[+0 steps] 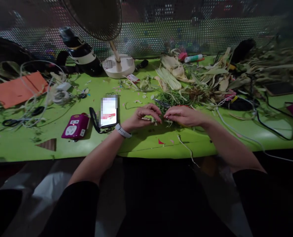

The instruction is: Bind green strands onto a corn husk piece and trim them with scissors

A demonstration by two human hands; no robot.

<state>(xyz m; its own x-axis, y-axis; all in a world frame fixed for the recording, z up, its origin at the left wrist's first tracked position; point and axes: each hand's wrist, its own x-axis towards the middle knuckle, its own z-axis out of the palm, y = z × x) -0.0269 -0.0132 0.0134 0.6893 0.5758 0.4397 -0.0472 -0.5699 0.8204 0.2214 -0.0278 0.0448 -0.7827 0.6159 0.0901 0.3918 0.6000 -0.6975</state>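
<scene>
My left hand [146, 116], with a white band on its wrist, is closed in a pinch over the green table [158, 149]. A small pale plant piece [152, 119] shows at its fingertips. Close beside it, my right hand [183, 116] has its fingers pressed together. Thin pale strands hang below them, but what they grip is too small to name. Scissors [161, 103] lie just behind both hands, against a heap of fine green leaves [177, 98]. Nearer the table's front edge are a loose pale string [185, 144] and a red scrap [160, 142].
A lit phone [109, 111] and a magenta power socket [75, 126] lie to the left. Behind stand a fan [118, 65] and a black bottle [83, 56]. Dried husks [176, 67], a glue stick [193, 58] and black cables [259, 120] spread across the right.
</scene>
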